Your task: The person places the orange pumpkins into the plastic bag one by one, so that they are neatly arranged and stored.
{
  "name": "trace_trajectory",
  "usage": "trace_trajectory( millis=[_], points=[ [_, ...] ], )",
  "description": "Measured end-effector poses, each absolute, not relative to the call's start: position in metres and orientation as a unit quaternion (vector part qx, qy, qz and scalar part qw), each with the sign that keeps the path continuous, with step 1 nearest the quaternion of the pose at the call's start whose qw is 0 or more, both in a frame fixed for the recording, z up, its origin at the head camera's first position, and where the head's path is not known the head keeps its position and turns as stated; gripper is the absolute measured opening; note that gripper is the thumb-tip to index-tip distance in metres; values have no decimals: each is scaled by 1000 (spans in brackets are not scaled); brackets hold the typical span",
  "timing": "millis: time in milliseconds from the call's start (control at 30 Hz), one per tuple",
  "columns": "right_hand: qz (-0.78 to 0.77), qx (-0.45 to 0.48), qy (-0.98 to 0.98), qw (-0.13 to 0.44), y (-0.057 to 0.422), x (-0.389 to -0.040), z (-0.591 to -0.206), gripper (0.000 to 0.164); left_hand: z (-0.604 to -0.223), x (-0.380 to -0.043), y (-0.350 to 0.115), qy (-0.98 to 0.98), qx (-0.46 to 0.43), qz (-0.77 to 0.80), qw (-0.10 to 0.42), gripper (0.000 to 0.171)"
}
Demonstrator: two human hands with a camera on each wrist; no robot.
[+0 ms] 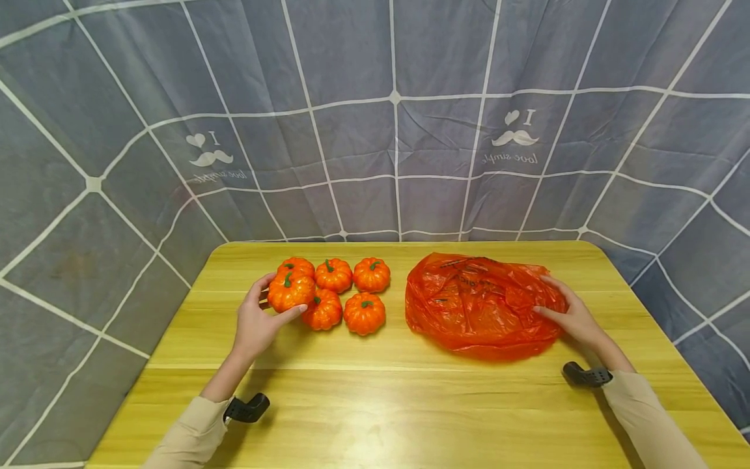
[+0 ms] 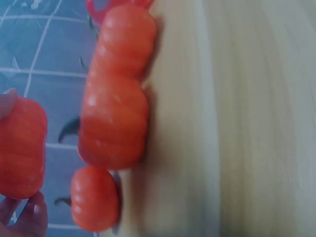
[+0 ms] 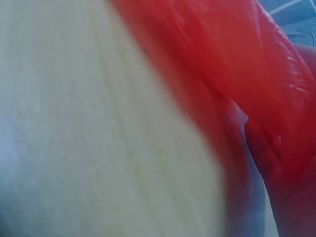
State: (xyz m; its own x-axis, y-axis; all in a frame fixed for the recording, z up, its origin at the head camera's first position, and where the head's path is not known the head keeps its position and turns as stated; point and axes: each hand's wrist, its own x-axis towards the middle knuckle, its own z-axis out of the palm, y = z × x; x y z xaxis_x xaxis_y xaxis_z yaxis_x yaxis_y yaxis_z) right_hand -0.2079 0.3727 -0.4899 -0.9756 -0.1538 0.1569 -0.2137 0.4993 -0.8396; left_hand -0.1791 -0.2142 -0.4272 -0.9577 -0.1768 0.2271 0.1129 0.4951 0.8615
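Observation:
My left hand [image 1: 258,320] grips a small orange pumpkin [image 1: 291,291] with a green stem, thumb on its right side and fingers on its left. In the left wrist view this pumpkin [image 2: 22,148] is held off the table, apart from the others. Several more pumpkins [image 1: 364,313] sit on the table in two short rows beside and behind it; the held one partly covers the pumpkin at the back left [image 1: 297,266]. My right hand [image 1: 577,320] holds the right side of a crumpled red plastic bag [image 1: 480,306], thumb in front and fingers behind. Dark printing shows on the bag.
The light wooden table [image 1: 375,417] has its back edge close to a grey cloth [image 1: 433,150] with white grid lines, which also hangs at both sides. Each wrist wears a black camera mount [image 1: 249,408]. A strip of bare table separates the pumpkins from the bag.

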Motion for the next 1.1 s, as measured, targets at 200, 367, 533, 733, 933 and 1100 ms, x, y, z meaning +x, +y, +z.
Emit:
trace_trajectory(
  millis=[200, 367, 533, 733, 933, 1100],
  points=[
    [500, 108, -859, 28, 372, -208, -490, 69, -416, -177, -197, -847, 3, -512, 142, 82],
    [502, 117, -856, 29, 372, -209, -489, 70, -408, -176, -182, -850, -7, -511, 125, 83],
    [502, 117, -856, 30, 371, -210, -489, 70, -402, -175, -167, -851, -12, -514, 107, 83],
    [513, 118, -850, 27, 370, -210, -489, 69, -397, -176, -149, -845, -27, -529, 76, 82],
    [515, 120, -848, 27, 370, -209, -490, 68, -395, -179, -131, -833, -66, -545, 66, 83],
    [510, 121, -851, 31, 372, -209, -491, 68, -394, -182, -114, -832, -74, -547, 59, 82]
  ],
)
